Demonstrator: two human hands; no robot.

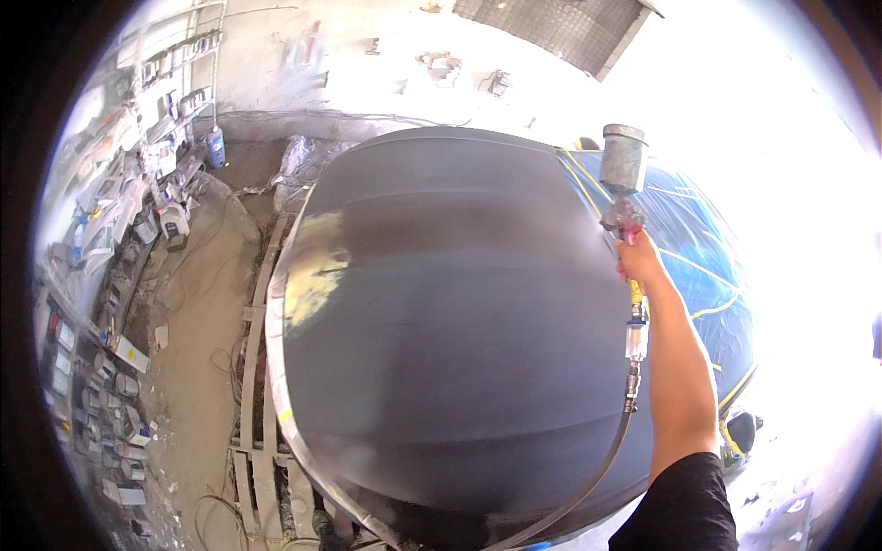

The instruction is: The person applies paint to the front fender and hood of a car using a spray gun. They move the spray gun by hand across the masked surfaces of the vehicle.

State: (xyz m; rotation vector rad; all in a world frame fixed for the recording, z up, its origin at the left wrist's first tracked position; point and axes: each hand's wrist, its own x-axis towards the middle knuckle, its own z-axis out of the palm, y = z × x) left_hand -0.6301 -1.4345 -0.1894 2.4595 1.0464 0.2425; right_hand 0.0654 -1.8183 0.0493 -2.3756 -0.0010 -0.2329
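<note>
My right hand [640, 259] is wrapped round the handle of a spray gun [625, 218], with the arm stretched out over the right side of a car hood [459, 303]. A grey metal paint cup [624, 158] sits on top of the gun. Below the grip hang a clear inline filter [636, 338] and an air hose [602, 477], which curves down to the lower edge. Dark grey and dull, the hood has a pale yellowish patch [317, 271] at its left. Faint mist blurs its surface left of the gun. My left hand is out of view.
Blue masking film [689, 248] with yellow tape covers the car beyond the hood's right edge. Wooden pallets [262, 386] lie along the left. Shelves [175, 83] and several cans [110, 395] line the far left. A blue bottle [216, 147] stands near the back wall.
</note>
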